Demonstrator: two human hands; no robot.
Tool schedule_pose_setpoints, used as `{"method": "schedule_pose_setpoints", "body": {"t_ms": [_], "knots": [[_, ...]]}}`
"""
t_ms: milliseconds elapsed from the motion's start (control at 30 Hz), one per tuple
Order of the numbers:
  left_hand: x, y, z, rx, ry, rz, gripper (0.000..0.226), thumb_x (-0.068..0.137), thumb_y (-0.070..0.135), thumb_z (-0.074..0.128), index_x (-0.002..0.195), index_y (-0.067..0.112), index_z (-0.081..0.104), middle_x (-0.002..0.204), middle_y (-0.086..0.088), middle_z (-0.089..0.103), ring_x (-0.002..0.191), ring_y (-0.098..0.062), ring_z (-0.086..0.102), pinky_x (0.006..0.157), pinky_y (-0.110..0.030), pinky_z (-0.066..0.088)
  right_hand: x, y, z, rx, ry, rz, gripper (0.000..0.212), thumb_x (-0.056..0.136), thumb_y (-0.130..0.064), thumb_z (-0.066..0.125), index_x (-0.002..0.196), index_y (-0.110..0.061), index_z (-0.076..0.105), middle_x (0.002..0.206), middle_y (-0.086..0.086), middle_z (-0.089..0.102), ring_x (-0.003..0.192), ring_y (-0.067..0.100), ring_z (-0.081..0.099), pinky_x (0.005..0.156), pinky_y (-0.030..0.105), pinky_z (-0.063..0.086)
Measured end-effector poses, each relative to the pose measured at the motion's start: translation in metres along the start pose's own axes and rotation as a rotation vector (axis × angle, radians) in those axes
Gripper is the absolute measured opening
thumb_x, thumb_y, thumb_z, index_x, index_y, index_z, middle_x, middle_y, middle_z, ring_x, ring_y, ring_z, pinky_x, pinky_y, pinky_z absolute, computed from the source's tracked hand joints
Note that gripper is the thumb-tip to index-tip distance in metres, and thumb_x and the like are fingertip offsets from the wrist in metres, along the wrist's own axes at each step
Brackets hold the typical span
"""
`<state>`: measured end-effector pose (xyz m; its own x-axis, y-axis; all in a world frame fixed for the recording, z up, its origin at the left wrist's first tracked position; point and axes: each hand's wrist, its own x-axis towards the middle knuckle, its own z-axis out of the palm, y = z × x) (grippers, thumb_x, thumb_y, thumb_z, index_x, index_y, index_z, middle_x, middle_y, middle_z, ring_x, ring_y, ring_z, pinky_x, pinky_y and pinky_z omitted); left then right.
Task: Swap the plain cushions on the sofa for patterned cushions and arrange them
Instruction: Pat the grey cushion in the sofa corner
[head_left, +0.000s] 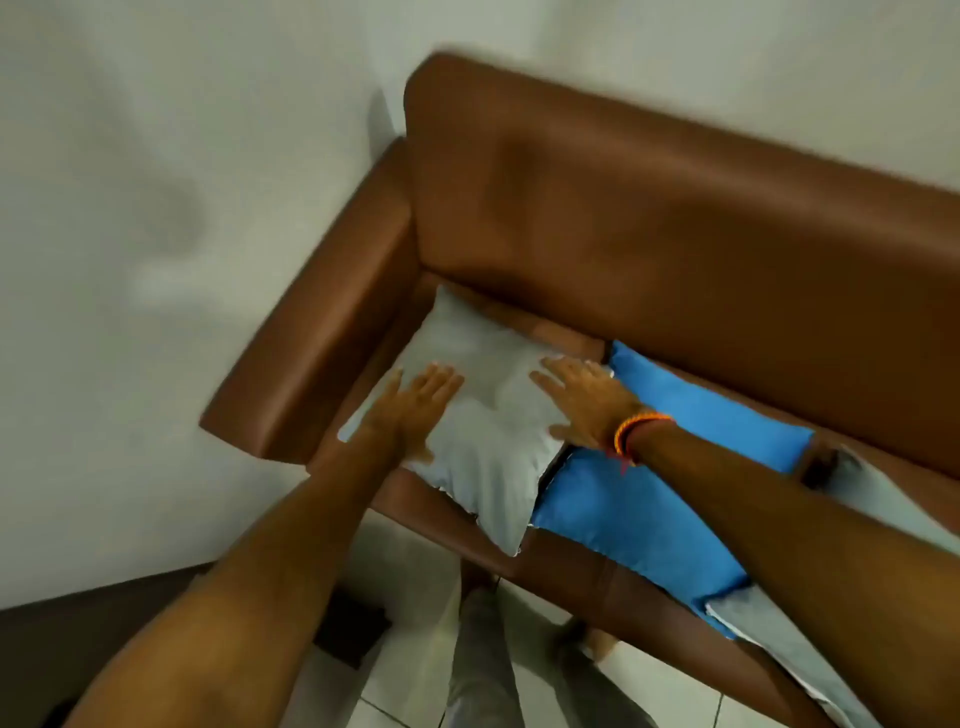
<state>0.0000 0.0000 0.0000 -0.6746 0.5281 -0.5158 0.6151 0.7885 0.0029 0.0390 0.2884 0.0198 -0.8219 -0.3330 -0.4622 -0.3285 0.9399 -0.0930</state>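
A plain pale grey cushion (483, 421) lies flat on the seat of the brown leather sofa (649, 218), close to its left armrest. My left hand (415, 400) rests flat on the cushion's left side with fingers spread. On the cushion's right edge my right hand (582, 400) presses down, fingers apart, with an orange thread band on the wrist. A plain blue cushion (670, 467) lies on the seat just right of the grey one, partly under my right forearm. Another pale grey cushion (795, 644) shows at the lower right, mostly hidden by that arm.
The sofa stands in a corner against a white wall (156, 208). Its left armrest (322, 343) borders the grey cushion. Below the seat edge are pale floor tiles (410, 566) and my grey trouser leg (483, 654). A dark object (348, 629) sits on the floor.
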Motion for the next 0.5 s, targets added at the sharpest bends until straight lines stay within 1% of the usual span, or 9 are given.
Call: {"method": "schedule_pose_setpoints", "body": {"t_ms": [100, 133, 200, 267, 300, 333, 400, 467, 500], "knots": [[0.004, 0.007, 0.092, 0.105, -0.01, 0.023, 0.148, 0.065, 0.068, 0.082, 0.161, 0.026, -0.023, 0.17, -0.008, -0.027, 0.157, -0.034, -0.02, 0.122, -0.068, -0.003, 0.016, -0.024, 0.086, -0.022, -0.039, -0.036, 0.1, 0.093, -0.039, 0.066, 0.165, -0.016, 0.001, 0.175, 0.01, 0.0, 0.161, 0.035, 0.009, 0.129, 0.056, 0.018], [0.002, 0.013, 0.116, 0.135, 0.014, 0.023, 0.153, 0.059, 0.07, 0.083, 0.161, 0.029, -0.024, 0.168, -0.008, -0.031, 0.156, -0.036, -0.023, 0.121, -0.071, -0.005, 0.014, -0.031, 0.109, -0.034, -0.034, -0.012, 0.101, 0.092, -0.029, 0.066, 0.165, -0.016, -0.002, 0.175, 0.008, -0.003, 0.161, 0.035, 0.006, 0.129, 0.057, 0.017], [0.019, 0.019, 0.154, 0.145, 0.104, 0.001, 0.162, 0.049, 0.068, 0.09, 0.163, 0.028, -0.018, 0.17, -0.009, -0.026, 0.157, -0.037, -0.021, 0.118, -0.075, -0.003, 0.025, -0.033, 0.147, -0.063, 0.042, 0.042, 0.102, 0.085, -0.006, 0.06, 0.165, -0.013, -0.003, 0.175, 0.008, -0.004, 0.161, 0.037, 0.005, 0.128, 0.06, 0.018], [0.04, 0.02, 0.177, 0.119, 0.264, -0.006, 0.161, 0.046, 0.059, 0.095, 0.165, 0.026, -0.007, 0.173, -0.011, -0.011, 0.159, -0.039, -0.01, 0.116, -0.078, 0.003, 0.044, -0.034, 0.174, -0.106, 0.198, 0.047, 0.092, 0.082, 0.007, 0.038, 0.164, -0.008, 0.0, 0.175, 0.011, 0.001, 0.16, 0.039, 0.01, 0.125, 0.063, 0.022], [0.048, 0.02, 0.184, 0.115, 0.319, -0.009, 0.156, 0.048, 0.056, 0.096, 0.166, 0.025, -0.002, 0.174, -0.012, -0.005, 0.159, -0.04, -0.005, 0.115, -0.079, 0.006, 0.052, -0.036, 0.184, -0.128, 0.244, 0.071, 0.085, 0.083, 0.008, 0.022, 0.164, -0.007, 0.001, 0.175, 0.012, 0.003, 0.16, 0.04, 0.01, 0.124, 0.064, 0.023], [0.053, 0.021, 0.188, 0.108, 0.364, -0.01, 0.149, 0.053, 0.054, 0.096, 0.166, 0.024, 0.003, 0.174, -0.013, 0.001, 0.159, -0.041, 0.0, 0.114, -0.079, 0.01, 0.059, -0.037, 0.19, -0.131, 0.266, 0.086, 0.078, 0.087, 0.005, 0.014, 0.164, -0.006, 0.001, 0.175, 0.011, 0.003, 0.16, 0.041, 0.01, 0.124, 0.065, 0.023], [0.062, 0.014, 0.186, 0.1, 0.446, 0.014, 0.134, 0.063, 0.046, 0.093, 0.165, 0.022, 0.01, 0.171, -0.015, 0.01, 0.158, -0.043, 0.01, 0.112, -0.08, 0.015, 0.074, -0.035, 0.188, -0.101, 0.294, 0.119, 0.068, 0.1, -0.001, 0.025, 0.164, -0.007, 0.003, 0.175, 0.009, 0.005, 0.16, 0.039, 0.009, 0.124, 0.065, 0.021], [0.064, -0.005, 0.17, 0.044, 0.478, 0.074, 0.121, 0.068, 0.042, 0.091, 0.162, 0.021, 0.018, 0.168, -0.017, 0.021, 0.156, -0.042, 0.021, 0.111, -0.08, 0.023, 0.083, -0.023, 0.172, -0.01, 0.286, 0.088, 0.075, 0.098, -0.006, 0.044, 0.165, -0.01, 0.009, 0.175, 0.006, 0.009, 0.161, 0.035, 0.009, 0.127, 0.063, 0.017], [0.063, -0.015, 0.16, 0.004, 0.472, 0.095, 0.116, 0.071, 0.047, 0.088, 0.161, 0.021, 0.019, 0.167, -0.017, 0.026, 0.155, -0.041, 0.024, 0.111, -0.078, 0.026, 0.083, -0.017, 0.163, 0.064, 0.28, 0.046, 0.079, 0.093, -0.004, 0.049, 0.164, -0.011, 0.015, 0.174, 0.005, 0.014, 0.161, 0.033, 0.012, 0.128, 0.061, 0.014]]}}
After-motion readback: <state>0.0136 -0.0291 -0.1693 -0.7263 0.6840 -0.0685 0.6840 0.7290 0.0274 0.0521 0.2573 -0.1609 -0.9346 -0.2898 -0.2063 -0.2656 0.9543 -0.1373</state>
